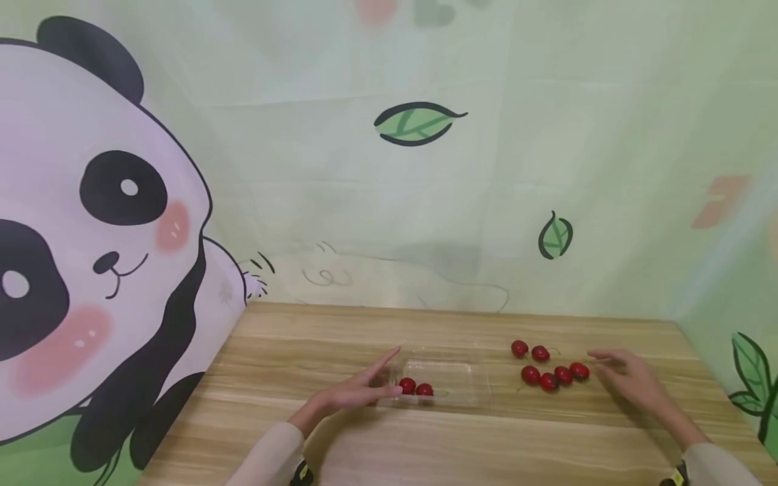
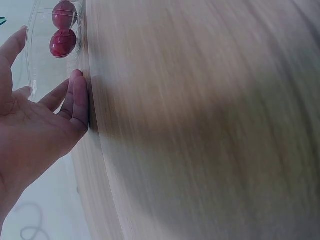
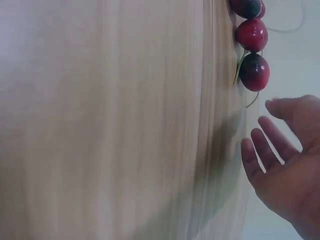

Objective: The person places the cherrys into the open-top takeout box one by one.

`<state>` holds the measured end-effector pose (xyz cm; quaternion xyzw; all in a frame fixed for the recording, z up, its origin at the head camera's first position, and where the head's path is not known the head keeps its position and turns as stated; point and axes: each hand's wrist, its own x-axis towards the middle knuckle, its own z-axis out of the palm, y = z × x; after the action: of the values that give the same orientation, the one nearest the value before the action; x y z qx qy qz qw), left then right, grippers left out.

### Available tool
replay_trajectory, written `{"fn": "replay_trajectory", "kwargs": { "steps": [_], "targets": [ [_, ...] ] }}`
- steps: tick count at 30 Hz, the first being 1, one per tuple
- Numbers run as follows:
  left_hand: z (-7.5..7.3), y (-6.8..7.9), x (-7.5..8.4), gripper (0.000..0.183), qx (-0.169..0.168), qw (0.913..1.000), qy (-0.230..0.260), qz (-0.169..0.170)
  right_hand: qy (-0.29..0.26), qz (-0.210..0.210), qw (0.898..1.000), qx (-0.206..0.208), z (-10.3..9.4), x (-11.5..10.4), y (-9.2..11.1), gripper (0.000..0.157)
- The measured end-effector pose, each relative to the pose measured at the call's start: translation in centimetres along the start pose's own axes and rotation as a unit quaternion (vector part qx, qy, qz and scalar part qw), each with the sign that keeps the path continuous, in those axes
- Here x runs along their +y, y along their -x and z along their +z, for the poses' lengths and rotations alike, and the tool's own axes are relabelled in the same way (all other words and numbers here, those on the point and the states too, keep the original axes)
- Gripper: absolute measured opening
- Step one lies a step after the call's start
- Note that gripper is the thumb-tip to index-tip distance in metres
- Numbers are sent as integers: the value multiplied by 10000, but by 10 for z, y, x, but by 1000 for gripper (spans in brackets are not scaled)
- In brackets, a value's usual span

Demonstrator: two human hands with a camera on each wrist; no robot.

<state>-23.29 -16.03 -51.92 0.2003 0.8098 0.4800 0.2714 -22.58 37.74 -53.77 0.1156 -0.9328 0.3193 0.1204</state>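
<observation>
six cherries (image 1: 549,382) lie loose on the desk (image 1: 486,445), right of its middle and nearer the far edge than the near one: two towards that far edge, four in a row on the near side of them. two more cherries (image 1: 424,391) sit in the near left part of a clear box (image 1: 452,379), about midway between the desk's left and right edges.

the right hand (image 1: 635,379) is between the row and the desk's right edge, fingers spread and holding nothing, thumb apart, just beside the rightmost cherry (image 1: 580,370). the left hand (image 1: 354,393) is at the box's left end, fingers and thumb spread; i cannot tell whether they press on it.

the cherries should be light, smooth and apt to roll, perhaps soft enough to bruise if real. a gentle pinch across the widest part looks best; the thin stem (image 3: 254,101) would likely give a less steady hold. the box looks thin and light, so it may slide or flex; steady it low on its side wall.
</observation>
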Motion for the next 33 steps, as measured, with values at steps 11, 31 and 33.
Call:
{"fn": "replay_trajectory", "kwargs": {
  "steps": [11,31,33],
  "targets": [
    [2,-2,-2,86,-40,10000,71,-46,31,18,9980,-628,7,0,-9,19],
    [-1,0,-2,86,-8,9999,97,-31,115,254,9984,-501,5,6,-1,14],
    [-1,0,-2,86,-6,9999,105,-15,72,326,9980,-533,5,5,0,15]
  ]
}}
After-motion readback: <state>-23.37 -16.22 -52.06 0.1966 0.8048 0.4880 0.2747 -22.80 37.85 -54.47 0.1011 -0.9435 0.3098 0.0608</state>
